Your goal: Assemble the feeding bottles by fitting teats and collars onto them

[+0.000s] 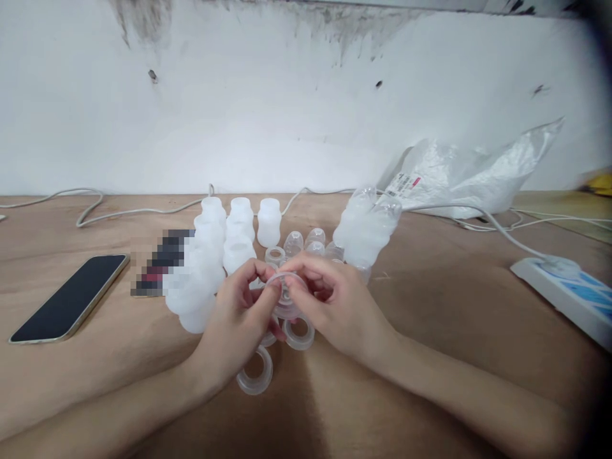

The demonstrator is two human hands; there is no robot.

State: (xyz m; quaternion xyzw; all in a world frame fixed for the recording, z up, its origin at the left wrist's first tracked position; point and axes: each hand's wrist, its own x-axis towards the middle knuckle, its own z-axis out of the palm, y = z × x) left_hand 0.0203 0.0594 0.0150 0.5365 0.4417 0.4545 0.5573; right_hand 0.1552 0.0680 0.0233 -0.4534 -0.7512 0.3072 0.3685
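Note:
Both my hands meet over the middle of the wooden table [430, 331]. My left hand [241, 312] and my right hand [335, 299] pinch the same small clear plastic cap piece [285, 294] between their fingertips, a little above the table. Under my hands lie loose translucent screw rings [255, 373], one more ring [299, 333] beside my right wrist. Behind my hands stand several small white plastic bottles [239, 229] in rows, with clear dome caps [294, 242] next to them.
A phone [71, 294] lies face up at the left, next to a blurred card [162, 261]. A clear bag of bottles [368, 223] and a crumpled plastic bag [473, 172] are at the back right. A power strip [568, 290] with white cables [143, 209] runs along the wall.

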